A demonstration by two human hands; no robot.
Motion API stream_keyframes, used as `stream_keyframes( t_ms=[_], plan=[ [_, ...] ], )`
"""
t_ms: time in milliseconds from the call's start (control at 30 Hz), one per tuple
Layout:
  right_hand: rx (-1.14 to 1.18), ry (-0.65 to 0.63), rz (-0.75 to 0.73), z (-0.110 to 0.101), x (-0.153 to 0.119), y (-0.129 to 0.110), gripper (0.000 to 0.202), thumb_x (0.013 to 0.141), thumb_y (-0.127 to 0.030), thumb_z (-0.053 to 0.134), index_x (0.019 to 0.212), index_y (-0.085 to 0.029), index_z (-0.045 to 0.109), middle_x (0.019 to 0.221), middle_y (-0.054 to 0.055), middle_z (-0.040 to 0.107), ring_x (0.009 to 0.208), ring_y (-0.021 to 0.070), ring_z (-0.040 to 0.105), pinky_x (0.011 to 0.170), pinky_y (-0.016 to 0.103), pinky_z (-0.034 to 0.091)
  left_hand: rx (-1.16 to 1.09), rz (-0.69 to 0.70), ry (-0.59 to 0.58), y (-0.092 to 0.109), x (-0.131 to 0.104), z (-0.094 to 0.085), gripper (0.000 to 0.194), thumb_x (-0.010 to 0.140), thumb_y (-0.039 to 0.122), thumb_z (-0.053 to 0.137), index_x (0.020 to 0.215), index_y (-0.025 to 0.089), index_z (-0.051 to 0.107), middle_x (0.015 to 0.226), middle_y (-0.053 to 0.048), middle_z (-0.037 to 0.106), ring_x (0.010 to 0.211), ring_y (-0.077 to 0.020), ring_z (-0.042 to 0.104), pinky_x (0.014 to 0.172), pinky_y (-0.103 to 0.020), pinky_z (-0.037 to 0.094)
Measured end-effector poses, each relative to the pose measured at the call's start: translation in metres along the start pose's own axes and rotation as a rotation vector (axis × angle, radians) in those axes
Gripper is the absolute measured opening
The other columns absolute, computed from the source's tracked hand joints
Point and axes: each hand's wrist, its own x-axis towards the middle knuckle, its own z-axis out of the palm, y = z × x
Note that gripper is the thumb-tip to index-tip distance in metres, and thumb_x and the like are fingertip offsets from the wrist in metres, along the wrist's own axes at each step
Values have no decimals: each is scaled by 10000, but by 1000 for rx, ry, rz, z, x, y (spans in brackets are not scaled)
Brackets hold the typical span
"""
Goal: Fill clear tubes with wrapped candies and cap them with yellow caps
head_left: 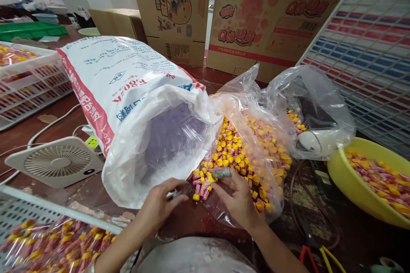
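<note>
My left hand [162, 200] is curled, thumb and fingers closing on a piece of clear plastic film [181, 190], perhaps a small bag. To its right, my right hand [238, 198] has a grey wrap [221, 173] on a finger. Its thumb and finger pinch a small yellow-capped piece [210, 177]. Just below lie several loose red-and-white patterned tubes [205, 187] with yellow caps. They spill from the mouth of a large clear bag [267, 153] full of the same tubes. Beside my left hand gapes a white sack [128, 196] with a clear liner and white powder inside.
A small fan [60, 160] stands at left. Packed tubes fill a tray [112, 224] at lower left and a white crate [38, 70]. A yellow basin [336, 170] of wrapped pieces stands right, near pliers [320, 258] with red and yellow handles. Cardboard boxes [198, 47] rise behind.
</note>
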Motion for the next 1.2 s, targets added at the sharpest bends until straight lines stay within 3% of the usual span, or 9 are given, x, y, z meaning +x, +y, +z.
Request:
stream_keyframes(
  t_ms=[200,300,433,700,800,867,1000,1133,1200],
  plan=[
    [-122,-239,-123,13,6,-22,140,965,-295,621,1044,-204,693,993,61,740,952,188,714,880,316,593,-734,-236,-97,32,-11,22,351,684,435,832,871,153,739,701,-20,692,615,-149,578,610,-252,464],
    [-280,-356,-249,11,4,-24,418,852,-444,755,1153,-173,649,1173,123,701,1148,263,646,1025,416,531,-913,-289,-44,28,-13,33,370,646,441,868,809,144,720,715,-12,677,653,-138,575,651,-241,457],
    [-445,-335,-387,17,-4,-15,771,684,-517,869,1272,-139,543,1272,188,633,1249,338,565,1081,524,478,-1056,-390,21,25,-15,46,409,626,476,877,791,146,699,731,-15,664,686,-149,587,676,-254,463],
    [-518,-257,-470,31,-9,-5,525,725,-495,771,1077,-145,598,955,134,680,1012,327,650,988,533,531,-1195,-467,-80,38,-16,57,356,650,423,852,772,157,650,654,22,600,601,-111,529,599,-225,425],
    [-505,-373,-388,23,-8,-8,672,665,-534,825,1170,-164,582,1175,152,663,1156,330,609,1073,522,471,-915,-361,-121,28,-12,45,173,710,280,721,819,176,636,669,33,587,606,-126,530,609,-242,436],
    [-575,-389,-324,9,-5,-6,700,703,-483,840,1267,-187,550,1341,151,597,1259,321,552,1088,503,460,-445,-211,-59,16,-4,26,78,727,174,604,801,185,629,701,22,590,648,-151,562,634,-255,448],
    [-945,-243,-185,-22,2,18,249,900,-163,668,1140,-208,622,1214,109,664,1107,272,617,908,433,556,641,-114,20,-7,18,-18,364,849,46,367,1020,144,674,985,-120,643,772,-256,662,648,-344,480],
    [-1105,-331,-220,-35,7,43,167,924,-62,574,958,-205,653,985,68,691,949,253,636,782,380,567,822,-145,-24,-18,30,-35,450,878,-5,265,977,79,696,1023,-218,644,832,-333,692,634,-391,488],
    [-1020,-265,-218,-34,8,44,134,942,-95,567,941,-201,648,949,66,685,909,240,644,789,374,566,816,-139,-26,-21,28,-34,405,909,41,320,1024,109,702,1093,-208,645,872,-311,698,670,-377,504]
  ],
)
